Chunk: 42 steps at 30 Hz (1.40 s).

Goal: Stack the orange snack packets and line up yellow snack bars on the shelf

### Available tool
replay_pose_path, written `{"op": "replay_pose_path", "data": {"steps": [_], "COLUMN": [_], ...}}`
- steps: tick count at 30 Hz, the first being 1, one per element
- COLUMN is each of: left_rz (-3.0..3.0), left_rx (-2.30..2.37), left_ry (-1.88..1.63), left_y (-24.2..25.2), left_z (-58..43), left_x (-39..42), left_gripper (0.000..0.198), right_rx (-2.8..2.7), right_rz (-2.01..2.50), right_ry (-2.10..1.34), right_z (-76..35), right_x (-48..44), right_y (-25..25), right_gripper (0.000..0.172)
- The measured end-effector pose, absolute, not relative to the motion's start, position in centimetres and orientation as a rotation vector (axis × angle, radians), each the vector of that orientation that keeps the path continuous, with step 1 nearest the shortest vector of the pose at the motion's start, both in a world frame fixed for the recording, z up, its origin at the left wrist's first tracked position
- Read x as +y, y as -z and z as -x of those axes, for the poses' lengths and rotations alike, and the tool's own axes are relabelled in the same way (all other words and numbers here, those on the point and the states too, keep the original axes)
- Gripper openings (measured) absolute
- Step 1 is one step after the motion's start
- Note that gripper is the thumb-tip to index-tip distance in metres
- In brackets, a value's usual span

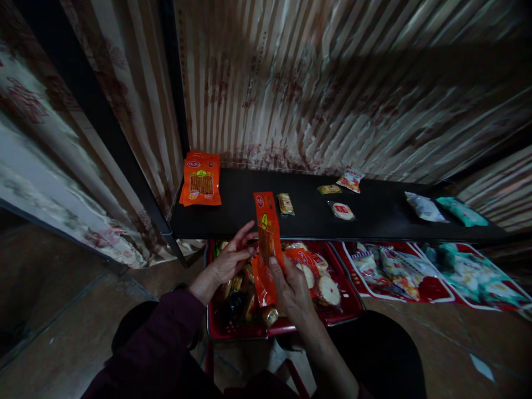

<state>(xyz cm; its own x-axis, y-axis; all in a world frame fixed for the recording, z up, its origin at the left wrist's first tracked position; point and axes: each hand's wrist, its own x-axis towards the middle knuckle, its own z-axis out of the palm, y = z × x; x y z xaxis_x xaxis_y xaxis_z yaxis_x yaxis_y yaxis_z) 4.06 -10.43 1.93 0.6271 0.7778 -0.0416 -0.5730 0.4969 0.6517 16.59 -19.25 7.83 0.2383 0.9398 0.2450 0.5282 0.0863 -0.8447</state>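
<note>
Right hand (293, 288): grip closed on a long, narrow, orange plastic packet (266, 235) with a yellow-green label and a brown strip of contents, the thumb lying on its front. The packet is held roughly upright, its lower part over a red open basket (233, 334) and its top end in front of the edge of a long, flat, black shelf (245, 191)

Left hand (228, 261): grip partly open, fingers spread just beside the packet's left edge; contact between them cannot be determined

The basket contains mixed wrapped goods, including round, white wafers (329, 290) in clear film; several other items are too dark to identify

On the shelf, left end: overlapping orange plastic packets (202, 180) of similar print, leaning back. Toward the middle: a small, yellowish, rectangular packet (286, 204) and a round, white, clear-wrapped wafer (342, 210) with a red label. Right end: a whitish packet (424, 206) beside a pale green plastic packet (463, 211)
</note>
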Motion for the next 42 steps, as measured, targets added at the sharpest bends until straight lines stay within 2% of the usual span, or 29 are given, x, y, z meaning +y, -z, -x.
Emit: {"op": "replay_pose_path", "data": {"steps": [8,22,32,42], "left_rz": [-0.639,-0.748,-0.79,-0.667], "left_rx": [0.518,0.644,0.781,0.918], "left_ry": [-0.889,-1.056,-1.245,-1.345], "left_y": [-1.6,-1.1,-2.1,-2.2], "left_z": [-4.0,-3.0,-1.9,0.1], "left_x": [-9.8,-8.0,-4.7,-1.3], "left_gripper": [0.066,0.058,0.049,0.041], "right_rx": [-1.166,-1.089,-1.101,-1.069], "right_rz": [1.532,1.535,1.444,1.353], "right_ry": [-0.775,-0.897,-0.986,-1.045], "right_z": [-17.5,-18.6,-17.2,-15.3], "right_x": [-17.9,-15.4,-9.8,-4.0], "right_y": [-7.1,-4.1,-3.0,-1.4], "right_gripper": [0.037,0.047,0.053,0.048]}}
